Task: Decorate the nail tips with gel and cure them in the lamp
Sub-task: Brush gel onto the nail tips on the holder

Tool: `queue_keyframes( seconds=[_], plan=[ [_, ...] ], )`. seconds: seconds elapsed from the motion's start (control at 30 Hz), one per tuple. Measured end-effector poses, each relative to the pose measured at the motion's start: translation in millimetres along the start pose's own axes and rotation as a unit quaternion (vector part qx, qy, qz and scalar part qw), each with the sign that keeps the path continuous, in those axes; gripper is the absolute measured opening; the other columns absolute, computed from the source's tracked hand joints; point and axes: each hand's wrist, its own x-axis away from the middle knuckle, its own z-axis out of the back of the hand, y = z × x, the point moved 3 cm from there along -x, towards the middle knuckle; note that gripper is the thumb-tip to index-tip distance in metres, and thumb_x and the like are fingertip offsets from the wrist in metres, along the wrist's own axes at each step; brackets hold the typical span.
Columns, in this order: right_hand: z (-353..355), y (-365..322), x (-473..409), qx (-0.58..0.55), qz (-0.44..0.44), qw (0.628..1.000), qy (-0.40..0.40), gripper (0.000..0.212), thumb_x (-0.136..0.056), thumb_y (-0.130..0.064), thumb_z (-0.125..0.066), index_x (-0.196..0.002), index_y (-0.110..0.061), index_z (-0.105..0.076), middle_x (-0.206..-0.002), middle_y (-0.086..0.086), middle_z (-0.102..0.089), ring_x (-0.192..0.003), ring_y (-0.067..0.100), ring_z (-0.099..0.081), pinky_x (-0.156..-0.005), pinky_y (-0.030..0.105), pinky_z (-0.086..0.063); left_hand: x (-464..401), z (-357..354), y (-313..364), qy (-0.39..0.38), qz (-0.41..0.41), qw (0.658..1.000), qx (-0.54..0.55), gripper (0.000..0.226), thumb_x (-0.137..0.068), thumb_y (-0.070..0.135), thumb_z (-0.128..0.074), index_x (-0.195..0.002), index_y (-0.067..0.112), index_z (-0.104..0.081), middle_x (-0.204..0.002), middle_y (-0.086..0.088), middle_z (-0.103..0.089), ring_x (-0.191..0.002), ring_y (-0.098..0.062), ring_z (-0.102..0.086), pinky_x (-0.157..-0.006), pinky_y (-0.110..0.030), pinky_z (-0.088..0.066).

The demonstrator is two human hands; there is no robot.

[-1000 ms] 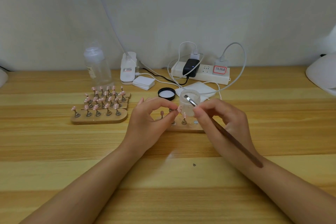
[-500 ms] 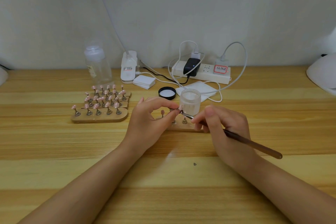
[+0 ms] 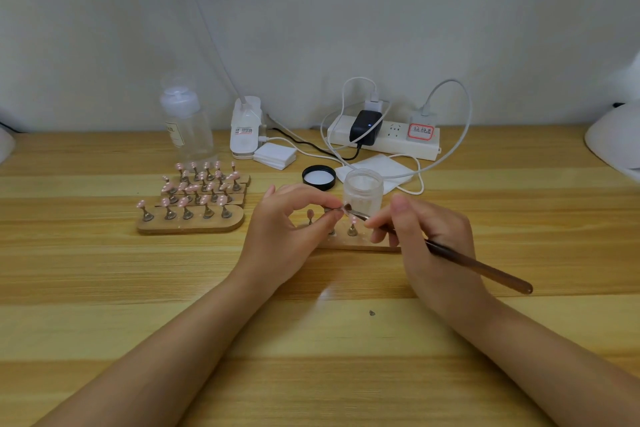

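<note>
Pinching nail tip [image 3: 346,208], left hand [image 3: 284,232], right hand [image 3: 426,236] angling brush [image 3: 450,255]

The brush [image 3: 478,267] I hold is dark brown, with a silver ferrule near the frosted white jar [image 3: 363,192]. Left of the jar stand pale pink nail tips [image 3: 194,189] on bronze stems over tan wooden bases [image 3: 190,224]. Behind the jar lie a black lid [image 3: 319,177] with a white inside and a white power strip [image 3: 384,139] bearing a red-edged label.

Both forearms are bare to the frame's lower edge, with no sleeves showing. The left hand [image 3: 280,232] and right hand [image 3: 429,239] are ungloved, with short, unpainted nails at the fingertips.
</note>
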Motion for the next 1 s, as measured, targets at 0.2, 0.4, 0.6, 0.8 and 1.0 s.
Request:
queue_keyframes(
  seconds=[0.2, 0.4, 0.6, 0.8, 1.0],
  plan=[
    [4.7, 0.4, 0.1, -0.023, 0.023, 0.999, 0.024, 0.038, -0.094, -0.028, -0.036, -0.067, -0.023, -0.062, -0.055, -0.011, -0.057, -0.053, 0.001, -0.055, -0.055, 0.01, -0.039, 1.4, -1.0, 2.4, -0.005, 0.0, 1.0, -0.014, 0.019, -0.073, 0.009, -0.074, -0.077, 0.027, -0.068, -0.08, 0.019, -0.063, -0.079, -0.002, -0.056, -0.108, -0.051, -0.024],
    [2.7, 2.7, -0.7, 0.009, 0.012, 1.0, 0.012, 0.036, -0.094, -0.03, -0.037, -0.071, -0.022, -0.064, -0.059, -0.005, -0.06, -0.059, 0.005, -0.057, -0.059, 0.012, -0.042, 1.6, -0.4, 2.1, -0.011, -0.006, 1.0, -0.025, 0.019, -0.073, 0.009, -0.074, -0.078, 0.026, -0.068, -0.081, 0.019, -0.063, -0.075, -0.005, -0.055, -0.108, -0.039, -0.021],
    [1.9, 1.2, 1.7, -0.011, 0.023, 1.0, 0.008, 0.042, -0.094, -0.028, -0.037, -0.064, -0.016, -0.064, -0.05, -0.001, -0.056, -0.05, 0.0, -0.053, -0.055, 0.008, -0.038, 1.5, -0.5, 1.2, -0.006, 0.002, 1.0, -0.022, 0.025, -0.073, 0.009, -0.074, -0.076, 0.032, -0.065, -0.079, 0.02, -0.063, -0.08, 0.001, -0.056, -0.107, -0.033, -0.019],
    [4.6, 0.3, -0.5, -0.028, 0.001, 0.999, 0.04, 0.038, -0.093, -0.03, -0.034, -0.068, -0.023, -0.062, -0.056, -0.007, -0.057, -0.056, 0.003, -0.055, -0.057, 0.011, -0.039, 1.5, -0.4, -0.2, 0.0, 0.008, 1.0, -0.022, 0.022, -0.074, 0.014, -0.074, -0.075, 0.034, -0.065, -0.077, 0.02, -0.065, -0.085, 0.003, -0.058, -0.108, -0.036, -0.019],
    [0.1, 1.9, -0.1, -0.007, -0.023, 1.0, 0.004, 0.042, -0.092, -0.032, -0.037, -0.073, -0.01, -0.068, -0.062, -0.006, -0.061, -0.062, 0.001, -0.057, -0.063, 0.008, -0.04, 1.7, -0.7, -1.9, 0.001, 0.014, 1.0, -0.022, 0.013, -0.073, 0.013, -0.074, -0.077, 0.025, -0.07, -0.079, 0.019, -0.065, -0.086, 0.004, -0.058, -0.107, -0.033, -0.019]
  ],
)
